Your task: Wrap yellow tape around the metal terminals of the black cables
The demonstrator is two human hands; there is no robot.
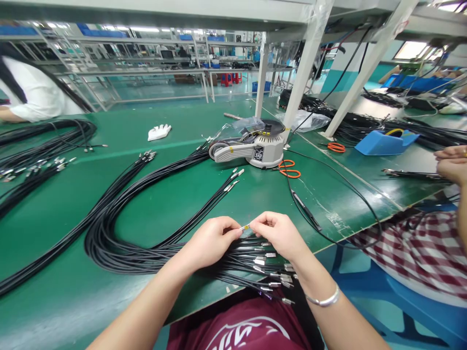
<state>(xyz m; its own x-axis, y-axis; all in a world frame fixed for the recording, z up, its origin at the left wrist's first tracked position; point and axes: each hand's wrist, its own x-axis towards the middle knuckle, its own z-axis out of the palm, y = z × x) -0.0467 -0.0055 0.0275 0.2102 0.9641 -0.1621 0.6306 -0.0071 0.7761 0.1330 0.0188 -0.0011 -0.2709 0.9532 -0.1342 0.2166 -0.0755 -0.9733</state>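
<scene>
L hand [213,241] & R hand [279,233]: fingers pressed tog., pinching opp. ends of small cable tip [245,227]. Tip's btwn hands, nr black cables [146,257]; long axis approx. L–R, R end slightly higher.

The cables [120,262] were black, their connectors [260,262] silvery, the small band [246,227] yellow — the tabletop [182,116] green, the scissor handles [289,169] orange, the stool [408,291] blue, the co-worker's clothing [419,248] red-and-white checked.

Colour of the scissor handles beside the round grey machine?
Orange; the scissor handles show best in the head view.
</scene>
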